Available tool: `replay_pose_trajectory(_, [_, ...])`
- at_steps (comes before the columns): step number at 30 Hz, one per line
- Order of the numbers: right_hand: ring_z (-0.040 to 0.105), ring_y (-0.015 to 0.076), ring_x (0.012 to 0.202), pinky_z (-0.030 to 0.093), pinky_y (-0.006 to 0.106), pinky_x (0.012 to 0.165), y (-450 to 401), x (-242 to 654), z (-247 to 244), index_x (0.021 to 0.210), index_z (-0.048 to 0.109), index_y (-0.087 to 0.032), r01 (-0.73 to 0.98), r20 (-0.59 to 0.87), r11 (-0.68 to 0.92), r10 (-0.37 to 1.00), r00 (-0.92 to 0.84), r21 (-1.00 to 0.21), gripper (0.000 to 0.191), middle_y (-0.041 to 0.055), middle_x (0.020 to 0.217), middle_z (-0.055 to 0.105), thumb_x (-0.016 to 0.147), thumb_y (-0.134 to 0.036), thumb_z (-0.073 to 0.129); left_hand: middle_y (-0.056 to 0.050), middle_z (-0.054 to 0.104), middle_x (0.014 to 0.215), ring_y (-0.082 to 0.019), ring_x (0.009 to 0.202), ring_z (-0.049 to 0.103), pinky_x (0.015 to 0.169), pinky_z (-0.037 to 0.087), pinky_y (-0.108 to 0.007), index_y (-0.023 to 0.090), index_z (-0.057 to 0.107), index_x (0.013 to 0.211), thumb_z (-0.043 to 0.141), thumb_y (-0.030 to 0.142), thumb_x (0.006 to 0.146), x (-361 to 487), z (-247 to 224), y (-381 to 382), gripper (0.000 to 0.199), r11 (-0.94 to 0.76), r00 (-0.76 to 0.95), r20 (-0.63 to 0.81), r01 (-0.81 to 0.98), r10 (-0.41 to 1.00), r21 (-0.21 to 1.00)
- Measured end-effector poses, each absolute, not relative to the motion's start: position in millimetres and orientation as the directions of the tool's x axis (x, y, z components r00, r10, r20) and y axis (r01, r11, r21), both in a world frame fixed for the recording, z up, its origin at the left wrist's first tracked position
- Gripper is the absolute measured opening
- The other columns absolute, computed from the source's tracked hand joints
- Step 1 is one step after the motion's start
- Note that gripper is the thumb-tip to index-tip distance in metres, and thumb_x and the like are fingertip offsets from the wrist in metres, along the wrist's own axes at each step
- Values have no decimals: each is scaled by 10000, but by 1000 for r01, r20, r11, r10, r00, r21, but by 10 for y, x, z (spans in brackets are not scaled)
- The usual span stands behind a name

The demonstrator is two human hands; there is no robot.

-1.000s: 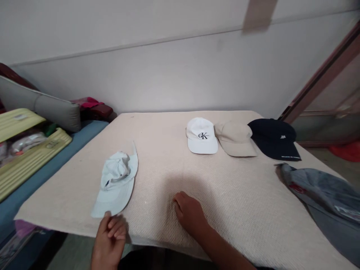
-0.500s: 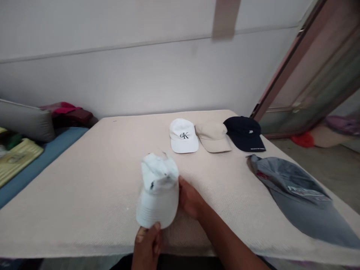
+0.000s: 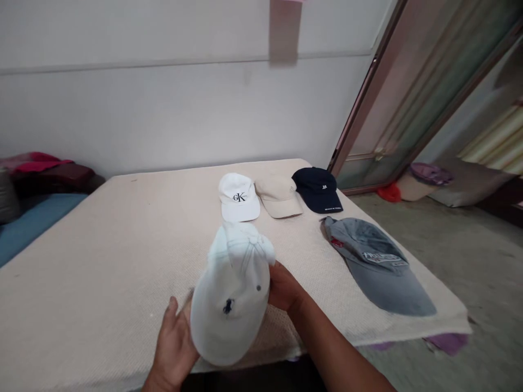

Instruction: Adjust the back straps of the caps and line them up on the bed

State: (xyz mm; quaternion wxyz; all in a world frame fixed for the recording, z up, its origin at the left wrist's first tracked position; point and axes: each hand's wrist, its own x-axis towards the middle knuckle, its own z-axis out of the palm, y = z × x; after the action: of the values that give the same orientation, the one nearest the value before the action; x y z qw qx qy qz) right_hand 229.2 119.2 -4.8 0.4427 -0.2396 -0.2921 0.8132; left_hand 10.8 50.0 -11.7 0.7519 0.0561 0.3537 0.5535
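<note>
A white cap (image 3: 241, 294) with a small dark emblem is held over the front of the cloth-covered surface (image 3: 122, 261), its brim toward me. My right hand (image 3: 286, 286) grips its right side, fingers partly hidden behind the crown. At the brim's left edge is my left hand (image 3: 175, 337), fingers spread and thumb up, some fingers hidden behind the cap. Farther back lie a white cap with black letters (image 3: 239, 197), a beige cap (image 3: 280, 196) and a navy cap (image 3: 317, 189) in a row. A grey cap (image 3: 376, 264) rests at the right.
Behind the surface stands a pale wall (image 3: 163, 120). A framed sliding door (image 3: 376, 120) is at the right. Blue padding (image 3: 30, 218) and dark red items with pink cloth (image 3: 53, 174) are at the left. Beyond the right edge, more items lie on the floor.
The view has turned right. The held cap has tilted, showing more of its crown. My left hand has let go of the brim's front and opened at its left side.
</note>
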Motion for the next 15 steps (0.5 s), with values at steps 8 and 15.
replay_pose_trajectory(8, [635, 187, 801, 461, 359, 810, 846, 2347, -201, 985, 659, -132, -366, -197, -612, 660, -725, -701, 382, 85, 907, 678, 624, -221, 746, -74, 703, 619, -330, 788, 686, 681, 559, -410, 188, 650, 724, 640, 72, 535, 60, -9, 592, 222, 396, 69, -564, -781, 823, 482])
replay_pose_trajectory(15, [633, 249, 887, 456, 396, 827, 875, 2573, -56, 1033, 606, -139, -517, -97, -559, 734, -673, -648, 469, 115, 945, 670, 603, -302, 700, -54, 666, 544, -378, 820, 658, 563, 561, -417, 240, 699, 841, 687, 215, 548, 82, -2, 408, 294, 342, -27, -622, -817, 782, 465])
